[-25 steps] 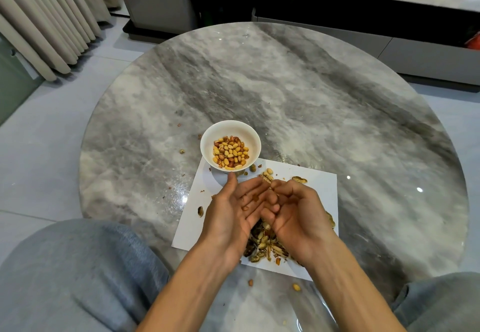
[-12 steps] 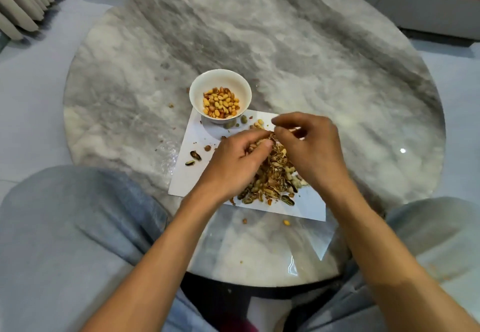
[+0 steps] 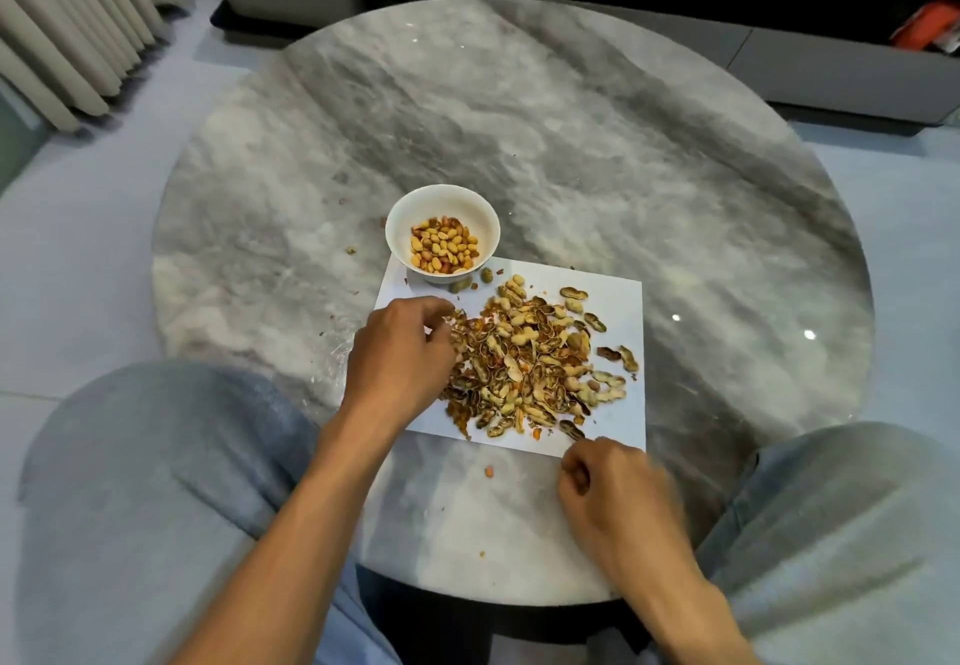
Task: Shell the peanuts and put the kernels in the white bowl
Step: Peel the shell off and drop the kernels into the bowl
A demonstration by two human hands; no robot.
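Peanuts [image 3: 530, 357] lie heaped with spent shells on white paper [image 3: 618, 420] at the surface's near edge, directly right of the left hand [image 3: 400, 352], whose fingers curl into the pile. White bowl [image 3: 441, 196] stands beyond. Right hand [image 3: 608, 493], formerly over the heap, has withdrawn nearer, fingers curled; contents indeterminate.

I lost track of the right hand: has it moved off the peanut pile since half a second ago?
Yes. The right hand has pulled back toward the person, off the pile, to the paper's near edge.
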